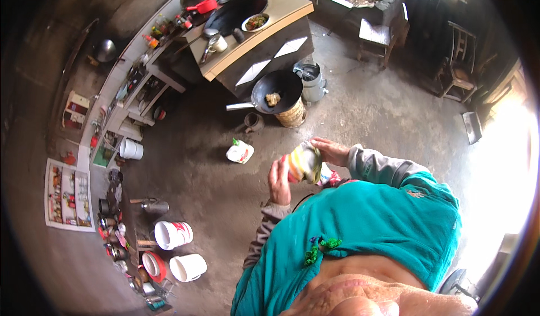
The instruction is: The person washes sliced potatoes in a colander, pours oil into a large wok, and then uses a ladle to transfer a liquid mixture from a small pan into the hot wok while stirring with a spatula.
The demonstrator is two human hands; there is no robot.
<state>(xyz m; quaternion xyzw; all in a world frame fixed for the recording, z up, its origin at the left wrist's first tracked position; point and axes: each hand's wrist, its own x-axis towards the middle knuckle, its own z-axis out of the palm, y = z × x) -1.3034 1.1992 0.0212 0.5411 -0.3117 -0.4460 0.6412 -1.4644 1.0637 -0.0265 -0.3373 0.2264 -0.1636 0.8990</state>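
A colourful plastic packet (304, 163), striped red, yellow and white, is held in front of my chest between both hands. My left hand (279, 183) grips its left side. My right hand (331, 150) has its fingers on the packet's upper right edge. Behind the packet, a white and pink bag (328, 175) partly shows near my teal garment (358, 219). Beyond my hands, a black wok (289, 89) with a metal handle rests on a round, light-coloured stand (293, 115) and holds a pale brown lump (273, 100). A white packet (240, 152) with a green top sits on the floor.
A tiled counter (253, 48) ahead carries a large wok, a bowl of food (255, 22) and a mug (217, 43). Beside the floor wok stands a metal canister (313, 89). White buckets (188, 268) are at the lower left, wooden chairs (459, 73) at the upper right.
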